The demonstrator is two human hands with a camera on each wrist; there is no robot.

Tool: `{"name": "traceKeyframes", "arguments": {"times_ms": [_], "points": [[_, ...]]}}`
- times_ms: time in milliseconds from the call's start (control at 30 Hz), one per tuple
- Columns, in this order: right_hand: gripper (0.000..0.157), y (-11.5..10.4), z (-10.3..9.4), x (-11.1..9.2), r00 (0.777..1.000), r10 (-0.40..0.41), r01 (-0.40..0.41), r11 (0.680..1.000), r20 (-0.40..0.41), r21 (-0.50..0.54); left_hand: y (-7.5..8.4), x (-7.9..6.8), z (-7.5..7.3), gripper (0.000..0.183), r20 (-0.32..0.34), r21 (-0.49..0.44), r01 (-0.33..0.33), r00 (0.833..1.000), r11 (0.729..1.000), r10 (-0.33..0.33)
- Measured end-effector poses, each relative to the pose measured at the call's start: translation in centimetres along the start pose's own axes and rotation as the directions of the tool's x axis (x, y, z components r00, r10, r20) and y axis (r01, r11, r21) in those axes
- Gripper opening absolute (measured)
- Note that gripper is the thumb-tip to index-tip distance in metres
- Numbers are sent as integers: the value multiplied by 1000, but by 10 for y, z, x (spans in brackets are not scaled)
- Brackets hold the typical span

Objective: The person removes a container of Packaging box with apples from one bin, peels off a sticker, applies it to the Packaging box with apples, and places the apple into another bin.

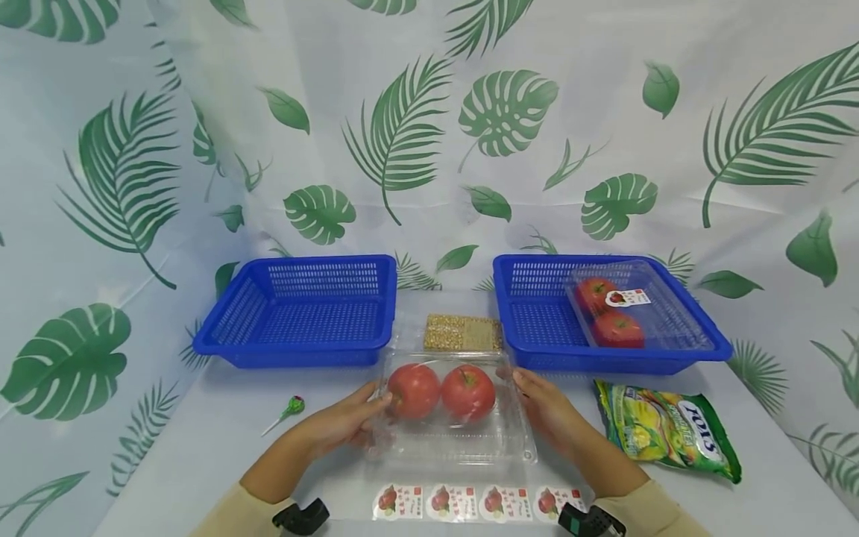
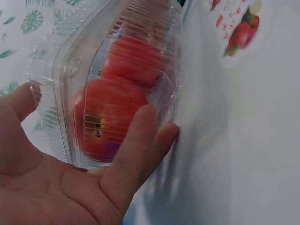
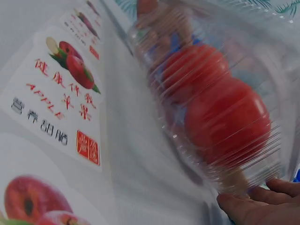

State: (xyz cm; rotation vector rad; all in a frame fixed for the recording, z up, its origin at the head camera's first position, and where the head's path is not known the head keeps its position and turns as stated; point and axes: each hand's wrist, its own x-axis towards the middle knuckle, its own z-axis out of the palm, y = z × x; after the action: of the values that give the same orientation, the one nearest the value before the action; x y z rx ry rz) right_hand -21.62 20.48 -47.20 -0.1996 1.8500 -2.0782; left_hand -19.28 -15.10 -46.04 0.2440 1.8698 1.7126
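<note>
Two red apples lie side by side in a clear plastic clamshell box, which is tilted and lifted off the table in the left wrist view. My left hand holds the box's left side, its thumb at the rim and its fingers against the underside. On the opposite side my right hand grips the box; its fingertips touch the lower edge in the right wrist view. A strip of apple stickers lies on the table just in front of the box.
An empty blue basket stands at the back left. The blue basket at the back right holds another box of apples with a sticker. Between them sits a packet of grains. A lollipop lies left, a green candy bag right.
</note>
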Motion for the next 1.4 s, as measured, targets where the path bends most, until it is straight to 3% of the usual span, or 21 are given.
{"name": "traceKeyframes", "arguments": {"times_ms": [267, 533, 667, 767, 900, 967, 1067, 1100, 1167, 1233, 1267, 1333, 1400], "points": [[60, 8, -1, 3, 1000, 19, -20, 999, -20, -26, -12, 6, 0, 78, -101, 13, -19, 995, 1000, 21], [59, 10, -1, 3, 998, 25, -25, 1000, -49, -13, -13, 6, -4, 74, -193, 262, -7, 979, 965, 59], [60, 10, 0, 3, 998, 45, -46, 998, -38, -34, -15, 1, -11, 70, -144, 302, -54, 984, 952, 102], [63, 8, -2, 4, 998, 54, -56, 997, -38, -61, -18, -1, -23, 61, -59, 286, -154, 982, 946, 178], [63, 5, -5, 5, 997, 58, -61, 996, -46, -68, -25, -2, -44, 37, 92, 343, -261, 965, 902, 244], [63, 4, -6, 5, 997, 55, -58, 997, -54, -58, -26, -1, -50, 29, 153, 416, -276, 960, 866, 233], [61, 4, -8, 4, 997, 34, -36, 999, -62, -40, -23, 3, -50, 35, 219, 553, -296, 954, 779, 206], [62, 3, -8, 4, 997, 32, -35, 999, -65, -41, -20, 3, -47, 39, 225, 612, -297, 954, 733, 198], [62, 0, -8, 4, 997, 31, -36, 997, -66, -64, -15, 2, -37, 52, 218, 742, -285, 959, 607, 183], [64, -3, -9, 4, 997, 42, -48, 994, -62, -98, -11, -2, -23, 58, 186, 837, -251, 966, 486, 178], [65, -5, -9, 4, 997, 48, -55, 992, -59, -114, -9, -5, -15, 59, 161, 871, -220, 973, 440, 168], [65, -6, -9, 5, 996, 59, -68, 988, -63, -139, -8, -13, -1, 59, 109, 916, -158, 983, 368, 150], [63, -6, -9, 5, 995, 69, -79, 985, -66, -155, -9, -20, 8, 57, 74, 932, -119, 987, 343, 140]]}}
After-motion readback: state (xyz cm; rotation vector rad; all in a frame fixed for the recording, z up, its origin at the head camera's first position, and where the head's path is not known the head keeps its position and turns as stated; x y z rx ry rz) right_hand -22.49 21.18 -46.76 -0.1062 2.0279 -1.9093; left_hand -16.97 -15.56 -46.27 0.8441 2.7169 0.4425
